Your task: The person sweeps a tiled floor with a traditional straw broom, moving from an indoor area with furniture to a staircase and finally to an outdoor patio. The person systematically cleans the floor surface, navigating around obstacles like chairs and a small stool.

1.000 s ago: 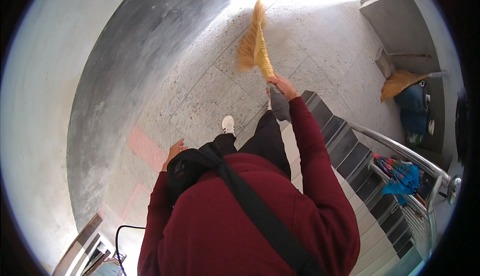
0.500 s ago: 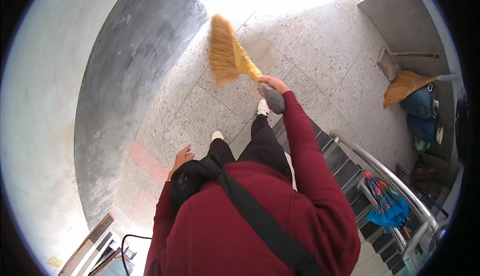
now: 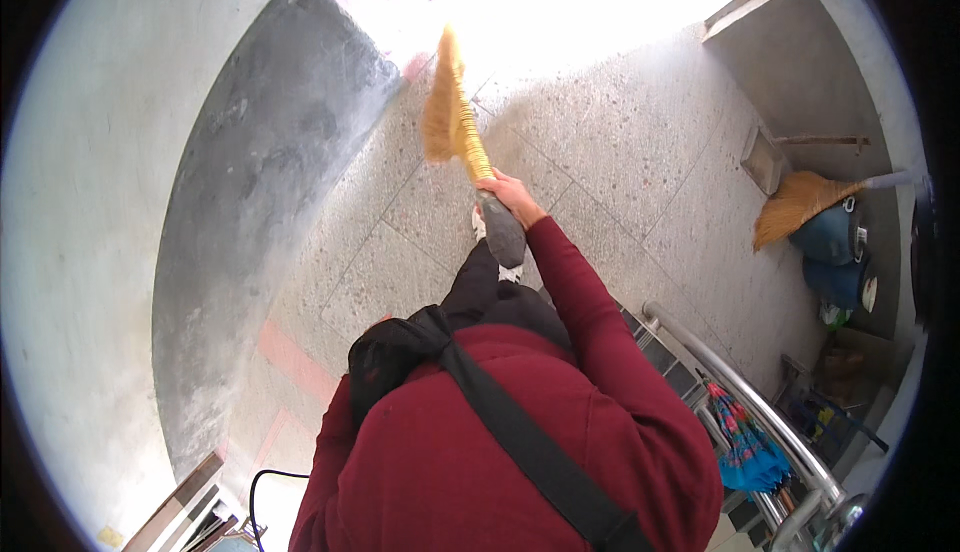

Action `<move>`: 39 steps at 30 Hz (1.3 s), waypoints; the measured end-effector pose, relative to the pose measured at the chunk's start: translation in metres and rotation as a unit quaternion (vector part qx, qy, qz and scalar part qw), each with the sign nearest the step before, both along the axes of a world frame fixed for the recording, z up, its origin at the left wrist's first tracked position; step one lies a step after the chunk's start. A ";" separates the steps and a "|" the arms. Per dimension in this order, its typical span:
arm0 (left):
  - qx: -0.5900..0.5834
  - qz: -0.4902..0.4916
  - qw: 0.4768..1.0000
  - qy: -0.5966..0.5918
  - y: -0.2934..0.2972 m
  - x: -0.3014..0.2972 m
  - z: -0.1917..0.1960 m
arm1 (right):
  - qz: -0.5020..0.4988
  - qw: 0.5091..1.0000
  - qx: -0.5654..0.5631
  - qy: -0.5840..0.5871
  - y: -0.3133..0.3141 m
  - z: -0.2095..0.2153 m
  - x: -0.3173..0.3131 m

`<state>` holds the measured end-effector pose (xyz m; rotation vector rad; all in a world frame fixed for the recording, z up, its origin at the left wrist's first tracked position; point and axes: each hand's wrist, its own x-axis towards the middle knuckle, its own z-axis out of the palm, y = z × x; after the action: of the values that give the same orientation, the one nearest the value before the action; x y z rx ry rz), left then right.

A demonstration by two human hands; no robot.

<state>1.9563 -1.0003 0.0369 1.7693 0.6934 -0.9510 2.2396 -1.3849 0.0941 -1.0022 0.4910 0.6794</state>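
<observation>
Since half a second before, the broom [image 3: 452,112] had swung from a broad spread on the person's left to a narrow, upright sweep straight ahead, its yellow bristles blurred against the glare on the speckled stone floor [image 3: 620,152]. The right hand [image 3: 512,195] was clenched around the broom's bound yellow neck, arm stretched forward in a dark red sleeve. The left hand, seen earlier beside the black bag [image 3: 385,367], was now hidden behind that bag, so whether it was open or closed could not be told. The bag hung at the chest on a wide black strap [image 3: 530,452] crossing the red top. One foot in a grey and white shoe [image 3: 503,237] stood just below the right hand. A curved grey wall [image 3: 250,192] ran along the left. To the right, well apart, a second straw broom [image 3: 795,207] leaned near blue containers [image 3: 830,252], with a metal handrail [image 3: 740,392] and a folded patterned umbrella [image 3: 745,442] beside the steps
</observation>
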 end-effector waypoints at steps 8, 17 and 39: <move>0.045 -0.057 0.990 -0.124 -0.033 0.149 0.040 | 0.113 0.986 -0.026 0.123 -0.059 -0.041 0.155; 0.004 -0.038 0.988 -0.147 -0.070 0.158 0.011 | -0.108 0.993 0.003 0.042 -0.089 -0.037 0.181; -0.018 0.164 0.982 -0.096 -0.500 0.152 0.028 | -0.007 0.988 0.126 0.091 -0.459 -0.067 0.383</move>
<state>2.1087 -1.5004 0.0647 1.6257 0.8058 -0.5588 2.6223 -1.8435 0.0270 -0.7022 0.5554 0.8018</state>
